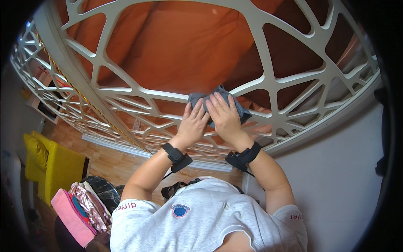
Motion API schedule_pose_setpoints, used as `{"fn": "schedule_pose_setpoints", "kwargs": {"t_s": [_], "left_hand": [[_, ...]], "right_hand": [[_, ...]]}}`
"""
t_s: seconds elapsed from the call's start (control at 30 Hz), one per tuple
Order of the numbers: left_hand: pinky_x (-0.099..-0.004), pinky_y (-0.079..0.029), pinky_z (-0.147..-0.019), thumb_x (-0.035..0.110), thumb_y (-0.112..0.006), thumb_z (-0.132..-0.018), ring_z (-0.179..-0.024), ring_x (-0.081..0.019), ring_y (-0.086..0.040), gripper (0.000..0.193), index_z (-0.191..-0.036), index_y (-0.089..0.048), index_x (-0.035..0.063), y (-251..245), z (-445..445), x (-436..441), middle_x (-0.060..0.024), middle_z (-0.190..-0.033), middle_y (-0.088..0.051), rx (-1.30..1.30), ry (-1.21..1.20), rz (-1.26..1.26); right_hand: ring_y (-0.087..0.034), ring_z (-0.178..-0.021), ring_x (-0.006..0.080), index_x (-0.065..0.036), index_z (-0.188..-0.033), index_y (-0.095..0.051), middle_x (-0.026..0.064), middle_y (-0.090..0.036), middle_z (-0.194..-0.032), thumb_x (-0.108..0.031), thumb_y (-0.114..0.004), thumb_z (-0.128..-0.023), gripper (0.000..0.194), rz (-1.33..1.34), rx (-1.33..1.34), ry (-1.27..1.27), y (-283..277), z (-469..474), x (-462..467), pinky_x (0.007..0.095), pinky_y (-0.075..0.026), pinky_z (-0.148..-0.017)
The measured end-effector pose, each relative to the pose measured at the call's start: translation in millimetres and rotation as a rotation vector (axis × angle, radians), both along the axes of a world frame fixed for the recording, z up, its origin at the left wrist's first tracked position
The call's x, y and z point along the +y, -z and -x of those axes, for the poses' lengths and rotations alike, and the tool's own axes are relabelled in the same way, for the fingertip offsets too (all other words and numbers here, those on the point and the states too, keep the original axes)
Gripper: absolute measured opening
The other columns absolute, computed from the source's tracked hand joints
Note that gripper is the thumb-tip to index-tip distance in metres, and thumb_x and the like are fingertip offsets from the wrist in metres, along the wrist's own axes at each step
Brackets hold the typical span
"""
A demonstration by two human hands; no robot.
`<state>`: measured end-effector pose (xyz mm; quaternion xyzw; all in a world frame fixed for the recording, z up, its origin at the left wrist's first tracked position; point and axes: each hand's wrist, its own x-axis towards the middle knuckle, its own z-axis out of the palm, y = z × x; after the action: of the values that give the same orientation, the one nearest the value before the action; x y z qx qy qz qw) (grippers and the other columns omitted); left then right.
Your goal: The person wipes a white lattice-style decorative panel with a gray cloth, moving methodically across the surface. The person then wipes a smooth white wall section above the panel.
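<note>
In the head view, both hands are raised against a white openwork lattice screen (267, 63). A folded grey-blue cloth (196, 97) lies over one of its bars. My left hand (195, 121) rests its fingertips on the cloth's lower left part. Beside it, my right hand (224, 116) presses flat on the cloth with its fingers over the front. The two hands touch or nearly touch. Black straps with small devices sit on both wrists. Behind the screen hangs an orange-brown fabric (182, 47). What the fingertips do at the cloth's folds is partly hidden.
A red-and-yellow twisted cord (78, 94) runs down the screen's post at left. A yellow armchair (63, 167) stands on the wood floor (116, 163). Pink folded textiles (72, 217) are piled near a black marbled round top (102, 189). A pale wall (330, 182) is at right.
</note>
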<state>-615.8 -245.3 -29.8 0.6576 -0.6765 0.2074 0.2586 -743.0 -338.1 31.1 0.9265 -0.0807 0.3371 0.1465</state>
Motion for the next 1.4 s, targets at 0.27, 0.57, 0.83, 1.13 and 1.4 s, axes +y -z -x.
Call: {"fn": "schedule_pose_setpoints", "kwargs": {"t_s": [0.27,0.57,0.83,1.13,1.4], "left_hand": [[-0.0547,-0.021,-0.108,0.014,-0.064,-0.069,-0.136,-0.0288,-0.035,0.065,-0.131,-0.048,0.0051,-12.4,-16.5,13.8,-0.0137,-0.14,-0.044,0.018,-0.032,0.002],[-0.0565,-0.014,-0.111,0.016,-0.066,-0.07,-0.137,-0.0296,-0.033,0.057,-0.123,-0.05,0.0009,-8.9,3.8,7.4,-0.0161,-0.137,-0.046,0.146,-0.12,0.055],[-0.0573,-0.013,-0.111,0.014,-0.063,-0.072,-0.139,-0.0269,-0.03,0.065,-0.133,-0.045,0.0024,-18.0,-1.1,15.8,-0.0142,-0.141,-0.043,0.088,-0.234,-0.044],[-0.056,-0.017,-0.111,0.002,-0.056,-0.071,-0.139,-0.0282,-0.031,0.073,-0.14,-0.034,0.0035,-28.2,-43.6,39.0,-0.0117,-0.144,-0.039,0.139,-0.319,-0.006],[-0.053,-0.015,-0.113,-0.001,-0.062,-0.065,-0.141,-0.0337,-0.024,0.084,-0.143,-0.032,0.0056,-25.4,-98.7,62.8,-0.0142,-0.15,-0.03,0.096,-0.272,-0.128]], "right_hand": [[-0.048,-0.123,0.033,0.003,-0.123,-0.052,0.0202,-0.055,-0.125,-0.016,-0.048,-0.084,0.044,-0.068,0.002,0.008,8.7,-15.9,6.1,0.0473,-0.027,-0.109],[-0.048,-0.123,0.0362,0.005,-0.125,-0.049,0.0239,-0.053,-0.126,-0.015,-0.053,-0.08,0.05,-0.111,0.013,-0.045,10.3,-14.2,4.6,0.0485,-0.027,-0.11],[-0.046,-0.123,0.0387,0.006,-0.129,-0.046,0.0254,-0.049,-0.13,-0.011,-0.056,-0.077,0.056,-0.17,0.001,-0.104,13.8,-18.9,5.7,0.0502,-0.027,-0.11],[-0.039,-0.128,0.0422,-0.01,-0.137,-0.045,0.0257,-0.041,-0.138,-0.012,-0.056,-0.079,0.059,-0.199,0.055,-0.072,15.7,-20.4,15.5,0.0514,-0.023,-0.11],[-0.029,-0.131,0.0486,-0.017,-0.134,-0.049,0.0234,-0.03,-0.146,-0.021,-0.072,-0.069,0.07,-0.205,0.054,0.109,29.0,-62.9,44.6,0.0636,-0.021,-0.104]]}}
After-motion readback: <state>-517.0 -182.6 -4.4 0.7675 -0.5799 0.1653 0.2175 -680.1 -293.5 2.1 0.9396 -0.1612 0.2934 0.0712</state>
